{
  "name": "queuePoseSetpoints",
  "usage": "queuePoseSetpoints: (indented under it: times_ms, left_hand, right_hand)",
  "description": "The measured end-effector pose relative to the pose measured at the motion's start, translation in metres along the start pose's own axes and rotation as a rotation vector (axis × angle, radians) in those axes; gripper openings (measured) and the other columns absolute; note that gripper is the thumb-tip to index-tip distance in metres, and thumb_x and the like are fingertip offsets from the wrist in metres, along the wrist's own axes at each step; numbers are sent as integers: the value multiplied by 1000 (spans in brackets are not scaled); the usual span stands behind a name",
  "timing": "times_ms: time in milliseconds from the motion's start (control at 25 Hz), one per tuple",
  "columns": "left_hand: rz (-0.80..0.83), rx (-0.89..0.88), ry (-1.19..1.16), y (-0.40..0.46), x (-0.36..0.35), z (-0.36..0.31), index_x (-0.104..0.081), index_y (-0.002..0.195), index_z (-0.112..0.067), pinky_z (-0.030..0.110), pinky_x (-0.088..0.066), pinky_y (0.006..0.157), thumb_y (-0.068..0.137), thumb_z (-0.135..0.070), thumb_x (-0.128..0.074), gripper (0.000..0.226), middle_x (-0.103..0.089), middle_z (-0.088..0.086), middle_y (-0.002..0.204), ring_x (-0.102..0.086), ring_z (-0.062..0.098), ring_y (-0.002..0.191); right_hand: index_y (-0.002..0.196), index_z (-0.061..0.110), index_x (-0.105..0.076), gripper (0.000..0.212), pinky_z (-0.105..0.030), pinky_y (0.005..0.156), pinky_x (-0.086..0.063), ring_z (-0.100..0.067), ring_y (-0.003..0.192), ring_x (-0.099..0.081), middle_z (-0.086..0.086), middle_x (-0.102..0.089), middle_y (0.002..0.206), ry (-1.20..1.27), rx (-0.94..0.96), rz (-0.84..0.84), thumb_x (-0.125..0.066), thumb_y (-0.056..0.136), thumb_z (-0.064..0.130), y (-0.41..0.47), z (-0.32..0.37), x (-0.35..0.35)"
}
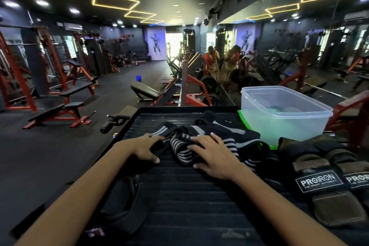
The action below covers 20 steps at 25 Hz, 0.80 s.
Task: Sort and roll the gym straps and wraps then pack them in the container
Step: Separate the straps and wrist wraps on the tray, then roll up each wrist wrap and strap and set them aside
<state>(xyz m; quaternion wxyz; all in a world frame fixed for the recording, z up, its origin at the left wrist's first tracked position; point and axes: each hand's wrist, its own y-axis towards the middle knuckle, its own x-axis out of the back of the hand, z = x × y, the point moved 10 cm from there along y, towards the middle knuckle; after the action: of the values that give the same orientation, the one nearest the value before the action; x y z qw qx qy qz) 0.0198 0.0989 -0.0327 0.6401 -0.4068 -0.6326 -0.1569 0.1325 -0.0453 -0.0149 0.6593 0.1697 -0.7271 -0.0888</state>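
Both hands engage the striped wrap (180,151) on the ribbed platform (179,195): left hand (146,149) pinching its end, right hand (212,156) pressing spread-fingered beside the clear container (283,114).

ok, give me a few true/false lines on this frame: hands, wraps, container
1. Both hands, left hand and right hand, touch the striped wraps. True.
2. The clear container has its lid on. False: it is open on top.
3. The PROIRON straps lie to the right of the hands. True.
4. The striped wraps are already inside the container. False: they lie on the black ribbed surface.
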Motion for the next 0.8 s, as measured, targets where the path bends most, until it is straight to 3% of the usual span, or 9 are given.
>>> queuePoseSetpoints:
  times_ms: [80,160,280,400,480,600,680,800]
  left_hand:
    - [-13,-52,-38,5,8,-16,-19,151,-27,40,-28,115,84,-43,-70,86,-24,7,151,-31,26,139]
    - [-10,-76,-41,9,14,-32,-22,150,-26,39,-29,114,83,-45,-70,85,-28,7,148,-33,26,137]
    - [-16,-79,27,20,18,-55,-17,152,-22,43,-30,113,84,-47,-67,88,-27,10,150,-34,29,137]
    - [-60,-34,254,20,28,-90,3,153,-30,51,-30,113,80,-53,-69,105,-5,10,160,-25,35,143]
    - [-105,-185,227,12,36,-140,9,151,-39,56,-23,114,75,-59,-71,112,5,5,162,-12,38,146]
    - [-101,-418,74,2,27,-209,3,150,-44,62,-16,114,75,-59,-71,107,9,0,161,3,38,146]
    - [-98,-369,134,10,11,-219,-8,151,-40,67,-21,110,79,-55,-69,95,5,0,161,4,35,146]
    - [-120,-228,362,24,-5,-208,-20,151,-28,76,-20,103,91,-43,-58,73,5,3,161,8,32,147]
  right_hand:
    - [146,31,-32,80,-55,115,-17,-22,144,-17,0,-22,157,95,-182,92,-55,80,70,-2,-26,8]
    - [148,35,-25,94,-57,112,-19,-23,145,-12,3,-14,159,127,-353,114,-44,70,85,-8,-50,22]
    - [147,31,-27,91,-62,107,-25,-33,141,-22,-5,-20,157,141,-700,99,-21,75,86,-32,-98,29]
    - [141,17,-37,84,-60,102,-33,-40,128,-37,-15,-35,145,-15,-960,143,-17,86,77,-60,-132,24]
    - [136,12,-44,83,-55,101,-38,-42,123,-43,-18,-42,138,73,-1034,156,-18,88,75,-70,-145,15]
    - [133,10,-45,69,-48,99,-40,-41,124,-46,-21,-45,137,234,-1051,153,-25,95,64,-73,-152,7]
    - [132,8,-44,56,-45,97,-41,-40,124,-47,-22,-45,136,216,-1001,182,-35,97,52,-69,-149,6]
    - [132,6,-46,56,-41,96,-43,-37,122,-50,-20,-49,134,202,-913,213,-47,95,48,-64,-143,0]
